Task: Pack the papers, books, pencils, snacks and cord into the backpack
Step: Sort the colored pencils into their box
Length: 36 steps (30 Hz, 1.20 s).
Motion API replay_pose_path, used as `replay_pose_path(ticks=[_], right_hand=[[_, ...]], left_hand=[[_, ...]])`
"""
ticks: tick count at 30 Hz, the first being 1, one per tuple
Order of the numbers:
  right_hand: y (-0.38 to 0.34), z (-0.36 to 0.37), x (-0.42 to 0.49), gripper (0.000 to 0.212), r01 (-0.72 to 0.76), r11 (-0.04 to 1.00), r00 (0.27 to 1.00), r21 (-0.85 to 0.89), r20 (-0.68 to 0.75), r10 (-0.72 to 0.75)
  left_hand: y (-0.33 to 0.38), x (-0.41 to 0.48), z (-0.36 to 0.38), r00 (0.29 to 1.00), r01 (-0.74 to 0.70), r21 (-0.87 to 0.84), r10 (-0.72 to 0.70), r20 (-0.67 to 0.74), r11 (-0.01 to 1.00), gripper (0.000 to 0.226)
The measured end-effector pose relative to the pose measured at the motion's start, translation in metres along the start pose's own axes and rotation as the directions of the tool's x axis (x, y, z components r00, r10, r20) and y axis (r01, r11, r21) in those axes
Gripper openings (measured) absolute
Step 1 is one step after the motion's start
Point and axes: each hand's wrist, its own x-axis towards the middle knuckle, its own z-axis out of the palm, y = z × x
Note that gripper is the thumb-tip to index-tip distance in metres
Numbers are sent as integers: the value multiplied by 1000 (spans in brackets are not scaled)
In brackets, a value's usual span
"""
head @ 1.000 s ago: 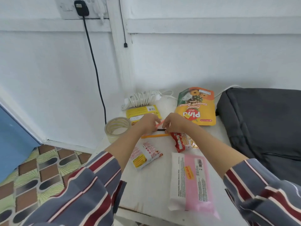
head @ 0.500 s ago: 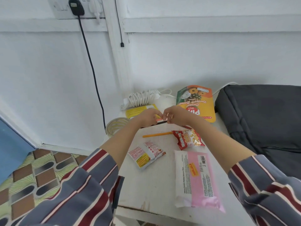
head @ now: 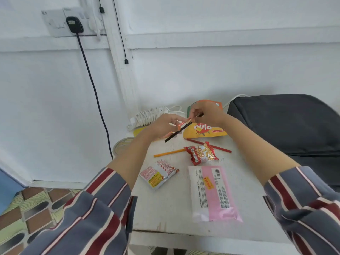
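1. White table (head: 173,214): the landmark for all entries below.
2. Left hand (head: 163,126): raised above the table's far end, fingers curled around a pale orange pencil (head: 179,126) and closed on it.
3. Right hand (head: 206,115): just right of the left hand and above the table's far end, fingertips pinched on the upper end of a black pencil (head: 176,133), which slanted down toward the left hand.
4. Yellow pencil (head: 169,153): lay flat near the table's middle, its right end at the red peanut packet (head: 201,153).
5. Red pencil (head: 217,147): lay flat on the table, passing behind the peanut packet.
6. Yellow snack bag (head: 207,129): at the table's far end, partly hidden by the right hand.
7. White and yellow sachet (head: 158,174): on the table's left half, nearer than the yellow pencil.
8. Pink and white packet (head: 213,192): on the table's near half, the closest item.
9. Coiled white cord (head: 147,116): at the table's far-left corner against the wall.
10. Tape roll (head: 122,144): at the table's left edge; contact could not be told.
11. Dark grey backpack (head: 290,126): lay along the table's right side.
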Motion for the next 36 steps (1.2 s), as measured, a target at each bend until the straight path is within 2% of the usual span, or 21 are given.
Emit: replay_pose_path(ticks=[3,7,10,13,15,17,19,24,29,32,36], right_hand=[[9,-11,-18,31,-45,999,989,-19,-143,41],[27,-20,-46,10,-112,990,931,-87,-357,74],[45,-29,-70,13,-168,984,827,-52,-551,112],[59,-43,-98,17,-193,970,724,149,-645,243],[65,-58,-117,14,-192,916,694,352,-611,380],[70,-74,-138,12,-153,793,693,590,-508,512],[80,-90,-160,12,-123,683,677,720,-443,588],[124,-134,-221,15,-137,667,617,732,-464,635],[175,-183,-289,18,-149,655,532,741,-498,685],[203,-207,-330,25,-183,652,509,736,-496,703],[234,-232,-379,33,-230,663,479,713,-510,715]], left_hand=[[11,4,15,998,-64,-76,63,-14,995,40],[34,14,40,997,-80,-169,77,-28,982,42],[57,25,63,992,-125,-246,118,-43,961,42],[82,36,94,989,-150,-325,140,-53,934,39],[101,42,122,986,-164,-380,165,-30,910,39],[118,49,151,979,-178,-429,202,9,885,40],[134,57,181,971,-190,-462,235,40,866,41],[181,75,252,962,-126,-549,237,135,826,38],[236,93,326,960,-128,-543,241,143,830,38],[265,100,369,959,-135,-527,243,142,839,38],[296,108,424,941,-53,-591,238,241,805,38]])
